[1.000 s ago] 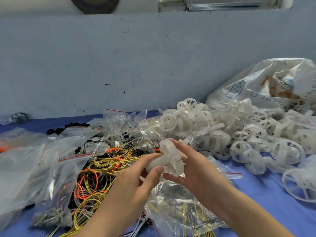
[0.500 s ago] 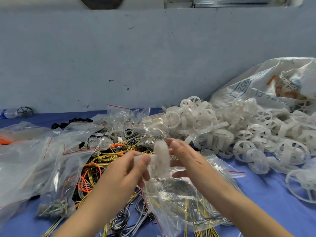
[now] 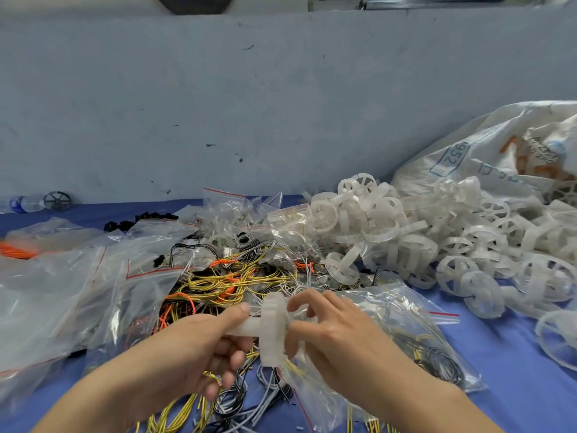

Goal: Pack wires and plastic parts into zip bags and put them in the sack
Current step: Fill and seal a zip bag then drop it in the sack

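**Head view**

- **Left hand** [image 3: 199, 348]: low centre. The thumb and curled fingers pinch the stub end of the plastic part.
- **Right hand** [image 3: 340, 342]: just beside the left hand. Its fingers are curled round the rim of the same part.
- **White plastic spoked wheel** [image 3: 272, 326]: held between both hands, above the table. The disc stands upright and edge-on to the camera, and the hub stub runs left to right, pointing at the left hand.
- **Zip bag of wires** [image 3: 406, 332]: directly under the right hand and spreading away to the right, so it is nearer that hand. A red seal strip [image 3: 443, 314] shows at its far right end. Whether the mouth is open cannot be told.
- **Loose wires** [image 3: 237, 282]: a yellow, orange, black and grey tangle just beyond and below the hands.
- **Pile of white wheels** [image 3: 437, 245]: right of centre and beyond the bag.
- **Sack** [image 3: 487, 157]: white and printed, against the wall at far right, well apart from the hands and on the right hand's side.
- **Clear zip bags** [image 3: 62, 292]: heaped at left.
- **Blue table cover** [image 3: 515, 385]: under everything.

**Judgement:** the wheel probably goes into the bag below. That means a short drop down and to the right, led by the right hand, while the left hand frees the stub or opens the mouth.
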